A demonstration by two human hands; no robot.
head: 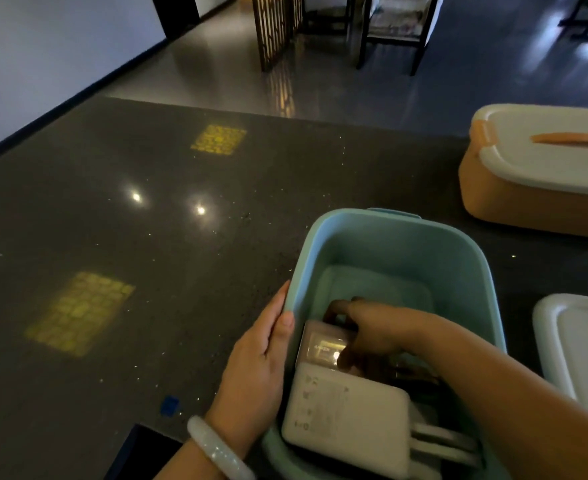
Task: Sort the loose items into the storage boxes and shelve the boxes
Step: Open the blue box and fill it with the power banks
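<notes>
An open teal storage box [400, 244] stands on the dark countertop [147, 237]. My left hand [258, 362] holds its left rim, thumb over the edge. My right hand [372, 327] reaches down inside and grips a small clear plastic case [317, 344]. Nearer to me in the box lies a white power adapter [344, 414] with white cables [441, 445] beside it. Dark items under my right forearm are mostly hidden.
An orange storage box [528, 202] with a white lid and orange handle sits closed at the far right. A loose white lid [583, 341] lies at the right edge. Chairs [393, 29] and a wooden screen [275, 29] stand on the floor beyond the counter.
</notes>
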